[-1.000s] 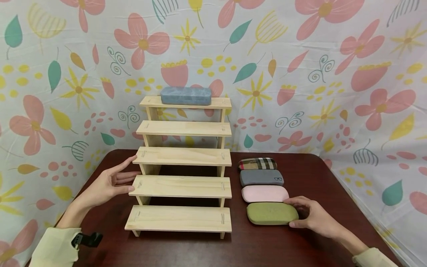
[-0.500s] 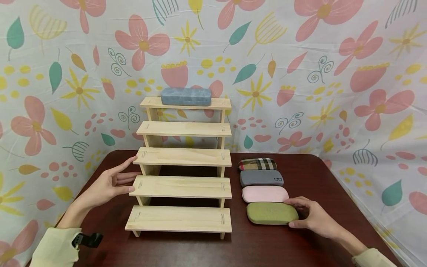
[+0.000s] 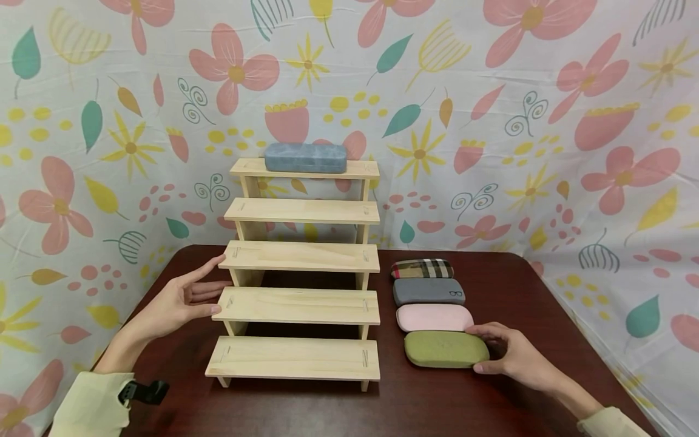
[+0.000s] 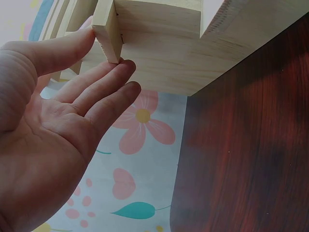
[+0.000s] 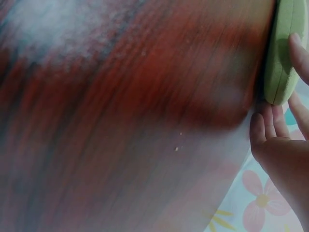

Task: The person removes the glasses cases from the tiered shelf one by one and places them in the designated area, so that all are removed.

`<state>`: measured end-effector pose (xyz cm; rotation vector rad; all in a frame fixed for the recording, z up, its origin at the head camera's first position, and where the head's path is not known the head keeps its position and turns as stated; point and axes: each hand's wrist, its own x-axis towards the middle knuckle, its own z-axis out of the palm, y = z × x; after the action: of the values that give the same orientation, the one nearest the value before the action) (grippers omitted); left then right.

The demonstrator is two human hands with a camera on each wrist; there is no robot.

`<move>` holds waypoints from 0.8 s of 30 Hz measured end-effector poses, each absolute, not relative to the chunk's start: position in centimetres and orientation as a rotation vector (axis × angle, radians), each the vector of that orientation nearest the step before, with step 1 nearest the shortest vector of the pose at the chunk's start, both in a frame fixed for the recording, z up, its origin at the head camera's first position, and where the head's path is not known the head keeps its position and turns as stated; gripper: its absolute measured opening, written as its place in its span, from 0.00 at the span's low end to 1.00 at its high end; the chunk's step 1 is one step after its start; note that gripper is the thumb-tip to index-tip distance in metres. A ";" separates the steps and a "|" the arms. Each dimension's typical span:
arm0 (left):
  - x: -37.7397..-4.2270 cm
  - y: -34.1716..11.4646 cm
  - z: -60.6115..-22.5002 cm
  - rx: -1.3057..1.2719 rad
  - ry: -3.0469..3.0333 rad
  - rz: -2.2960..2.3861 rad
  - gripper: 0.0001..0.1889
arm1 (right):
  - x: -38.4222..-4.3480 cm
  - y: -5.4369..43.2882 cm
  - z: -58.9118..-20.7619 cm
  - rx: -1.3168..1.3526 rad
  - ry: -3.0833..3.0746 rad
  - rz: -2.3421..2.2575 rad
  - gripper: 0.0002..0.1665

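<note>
A wooden five-step display stand (image 3: 300, 306) stands on the dark table. My left hand (image 3: 173, 303) is at its left side, fingers nearly straight. Its index fingertip touches the end of the middle shelf, and the thumb the end of the shelf below. The left wrist view shows the thumb against a board end (image 4: 107, 36) of the stand. On the right, my right hand (image 3: 510, 352) grips the right end of an olive-green glasses case (image 3: 445, 349), thumb in front, index finger behind. The case lies on the table. A blue glasses case (image 3: 306, 158) sits on the top shelf.
Behind the green case lie a pink glasses case (image 3: 434, 317), a grey one (image 3: 428, 291) and a plaid one (image 3: 422, 268), in a row to the right of the stand. A flower-print cloth (image 3: 453, 91) hangs behind the dark red-brown table (image 3: 306, 413).
</note>
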<state>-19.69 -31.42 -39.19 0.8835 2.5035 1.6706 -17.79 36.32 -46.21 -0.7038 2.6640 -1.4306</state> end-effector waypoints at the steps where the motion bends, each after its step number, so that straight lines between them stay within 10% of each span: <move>1: -19.7 -31.4 -39.2 0.883 2.503 1.670 0.50 | -17.8 36.3 -46.2 -0.702 2.662 -1.431 0.37; 24: -19.6 -31.3 -39.1 0.884 2.484 1.681 0.50 | -18.1 35.3 -40.8 -0.818 2.880 -1.185 0.33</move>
<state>-19.64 -31.32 -39.12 0.8836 2.4838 1.6809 -18.08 35.33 -40.76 -0.8178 2.8799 -1.1853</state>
